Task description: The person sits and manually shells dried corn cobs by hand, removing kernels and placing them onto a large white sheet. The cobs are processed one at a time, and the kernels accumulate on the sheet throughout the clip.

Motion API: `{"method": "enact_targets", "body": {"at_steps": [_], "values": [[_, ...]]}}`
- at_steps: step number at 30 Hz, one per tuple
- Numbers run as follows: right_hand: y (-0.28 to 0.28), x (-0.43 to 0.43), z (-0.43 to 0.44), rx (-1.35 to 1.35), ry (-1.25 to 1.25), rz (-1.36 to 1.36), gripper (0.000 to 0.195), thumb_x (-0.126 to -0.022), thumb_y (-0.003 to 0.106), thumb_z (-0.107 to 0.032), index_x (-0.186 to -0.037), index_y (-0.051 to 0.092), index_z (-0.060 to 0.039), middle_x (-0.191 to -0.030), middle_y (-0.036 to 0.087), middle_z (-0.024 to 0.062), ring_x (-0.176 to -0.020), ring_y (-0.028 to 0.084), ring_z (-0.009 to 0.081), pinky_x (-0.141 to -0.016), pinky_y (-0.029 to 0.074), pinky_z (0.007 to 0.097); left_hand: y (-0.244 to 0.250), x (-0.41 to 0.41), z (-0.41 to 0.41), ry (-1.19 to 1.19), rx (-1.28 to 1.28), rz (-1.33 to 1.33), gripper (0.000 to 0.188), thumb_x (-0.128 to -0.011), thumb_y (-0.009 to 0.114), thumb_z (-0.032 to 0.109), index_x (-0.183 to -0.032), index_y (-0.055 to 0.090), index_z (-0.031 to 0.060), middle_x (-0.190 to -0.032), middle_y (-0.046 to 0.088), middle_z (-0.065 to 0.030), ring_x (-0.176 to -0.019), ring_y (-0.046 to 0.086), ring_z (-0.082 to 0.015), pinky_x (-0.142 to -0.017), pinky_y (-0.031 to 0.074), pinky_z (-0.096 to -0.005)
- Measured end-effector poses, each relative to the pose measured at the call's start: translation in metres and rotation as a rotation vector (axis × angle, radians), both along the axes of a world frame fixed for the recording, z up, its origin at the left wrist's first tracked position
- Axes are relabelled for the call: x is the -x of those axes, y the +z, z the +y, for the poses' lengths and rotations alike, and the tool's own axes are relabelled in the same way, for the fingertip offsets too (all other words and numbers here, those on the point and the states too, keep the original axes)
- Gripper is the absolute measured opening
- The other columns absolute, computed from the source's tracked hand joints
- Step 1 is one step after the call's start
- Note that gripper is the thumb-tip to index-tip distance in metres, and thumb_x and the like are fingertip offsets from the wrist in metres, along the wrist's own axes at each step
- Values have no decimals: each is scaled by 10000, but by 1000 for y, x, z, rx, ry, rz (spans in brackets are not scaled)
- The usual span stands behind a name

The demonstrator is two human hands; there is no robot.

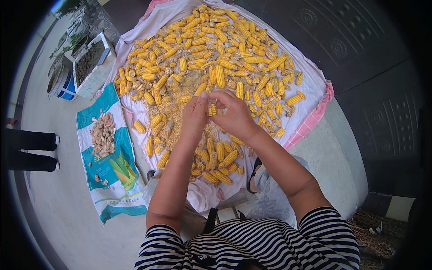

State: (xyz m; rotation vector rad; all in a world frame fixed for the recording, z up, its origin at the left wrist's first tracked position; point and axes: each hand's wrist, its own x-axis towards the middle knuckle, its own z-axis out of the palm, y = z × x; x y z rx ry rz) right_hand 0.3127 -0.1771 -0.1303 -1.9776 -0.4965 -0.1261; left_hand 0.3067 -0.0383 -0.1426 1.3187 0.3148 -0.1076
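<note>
Both my hands meet around a short ear of corn (212,109), and only its yellow kernels near the lower end show between them. My left hand (195,113) grips it from the left, thumb on top. From the right, my right hand (234,113) closes on the same ear with curled fingers. Below them loose corn kernels (172,113) lie scattered on a pale cloth (310,98) with a pink checked edge. A broad heap of yellow corn cobs (219,76) covers most of that cloth, and a smaller group of cobs (221,162) lies between my feet.
At the left, a printed teal and white sack (87,172) lies flat with stripped cobs (103,133) on it. Beyond are a foam box of soil (89,64) and a bucket (67,89). Another person's legs (32,150) stand far left. A dark panelled door (354,44) rises at the right.
</note>
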Motion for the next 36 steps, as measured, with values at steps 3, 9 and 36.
{"method": "enact_targets", "body": {"at_steps": [3,9,36], "values": [[-3,1,2,-56,-37,91,446,-690,741,-43,-1118,616,-36,-965,622,101,-803,627,198,-738,528,322,-12,2,3,-10,-7,-82,323,-1006,522,353,-837,548,78,-640,435,12,-492,407,-84,-436,309,-222],[2,-2,0,-54,-97,154,459,-671,777,-67,-1101,620,-37,-935,612,90,-770,614,175,-703,517,313,-8,1,2,55,135,70,342,-1009,514,373,-891,567,57,-671,461,10,-548,432,-82,-475,340,-237],[-1,2,5,77,-44,-71,388,-692,783,-64,-1046,626,-38,-966,610,71,-717,634,161,-679,531,284,-25,7,-7,47,-233,-194,426,-1044,438,376,-802,575,53,-694,492,7,-588,406,-92,-524,344,-280]]}}
